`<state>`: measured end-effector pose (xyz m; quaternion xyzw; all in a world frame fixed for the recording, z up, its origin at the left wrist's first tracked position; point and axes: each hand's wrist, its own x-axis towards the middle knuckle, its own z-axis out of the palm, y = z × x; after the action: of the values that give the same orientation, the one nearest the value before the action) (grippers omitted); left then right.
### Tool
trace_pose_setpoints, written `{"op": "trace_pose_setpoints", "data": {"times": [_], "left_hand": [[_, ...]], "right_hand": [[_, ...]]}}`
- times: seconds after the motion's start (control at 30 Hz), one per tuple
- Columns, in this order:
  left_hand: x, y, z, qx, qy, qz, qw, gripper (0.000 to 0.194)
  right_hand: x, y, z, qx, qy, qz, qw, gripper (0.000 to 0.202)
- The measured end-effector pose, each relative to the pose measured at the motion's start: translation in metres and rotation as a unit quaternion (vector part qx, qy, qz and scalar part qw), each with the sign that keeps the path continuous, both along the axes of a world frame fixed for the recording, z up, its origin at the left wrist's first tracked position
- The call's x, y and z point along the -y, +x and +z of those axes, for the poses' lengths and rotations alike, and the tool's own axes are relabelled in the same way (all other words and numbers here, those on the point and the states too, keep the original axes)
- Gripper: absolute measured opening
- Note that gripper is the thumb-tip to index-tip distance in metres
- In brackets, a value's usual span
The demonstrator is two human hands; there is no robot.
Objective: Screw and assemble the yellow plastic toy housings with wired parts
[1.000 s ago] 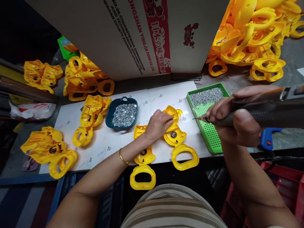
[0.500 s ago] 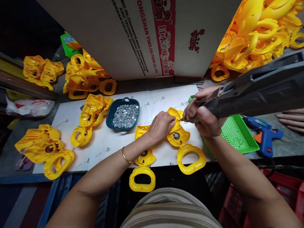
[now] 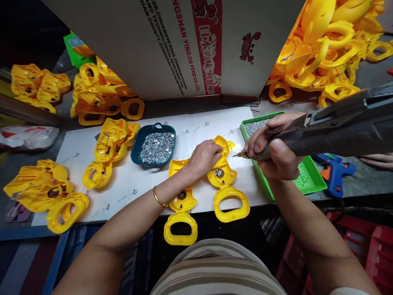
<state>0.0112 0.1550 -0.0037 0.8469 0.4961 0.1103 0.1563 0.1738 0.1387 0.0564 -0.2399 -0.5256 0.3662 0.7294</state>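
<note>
My left hand point(image 3: 205, 157) has its fingers closed at the upper part of a yellow plastic piece point(image 3: 226, 170) with a round metal disc and a ring handle; whatever is between the fingertips is hidden. In my right hand point(image 3: 276, 147) is a dark power screwdriver point(image 3: 337, 131), its thin bit pointing left, just right of the yellow piece and apart from it. Another yellow piece point(image 3: 181, 229) lies partly under my left forearm. A dark teal tray point(image 3: 135, 149) of small silver screws stands left of my left hand.
A green basket point(image 3: 319, 183) with screws at its back sits beneath my right hand. Right of it lies a blue glue gun point(image 3: 337, 174). Yellow parts point(image 3: 52, 192) lie left and at both back corners. A large carton point(image 3: 233, 49) stands behind. Another person's fingers point(image 3: 379, 159) show far right.
The screwdriver in my right hand has drawn back to the right, off the yellow piece. My left hand remains at that piece. The whole view has shifted slightly.
</note>
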Motion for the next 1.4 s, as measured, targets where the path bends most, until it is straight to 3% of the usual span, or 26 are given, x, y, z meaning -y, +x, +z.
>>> {"op": "trace_pose_setpoints", "data": {"times": [0.3,0.57,0.8,1.03,1.2,1.4], "left_hand": [[0.008,-0.005,0.002,0.013,0.033,-0.051,0.998,0.018],[0.009,-0.005,0.0,0.057,0.026,-0.022,0.998,0.011],[0.01,-0.005,0.001,-0.001,0.053,0.003,0.999,0.009],[0.003,-0.002,0.006,-0.056,0.016,0.019,0.998,0.011],[0.01,-0.001,0.011,-0.077,0.031,-0.032,0.996,0.017],[0.018,-0.001,0.005,-0.074,0.091,-0.058,0.991,0.013]], "right_hand": [[0.011,0.005,0.005,0.005,-0.025,-0.009,1.0,0.022],[0.018,0.012,0.009,0.005,-0.026,-0.01,1.0,0.019],[0.018,0.015,0.004,-0.014,-0.008,0.019,1.0,0.018],[0.018,0.016,0.003,-0.036,-0.008,0.041,0.998,0.019],[0.021,0.016,0.0,-0.024,0.006,0.037,0.999,0.02],[0.018,0.017,-0.01,0.005,0.034,0.059,0.998,0.022]]}}
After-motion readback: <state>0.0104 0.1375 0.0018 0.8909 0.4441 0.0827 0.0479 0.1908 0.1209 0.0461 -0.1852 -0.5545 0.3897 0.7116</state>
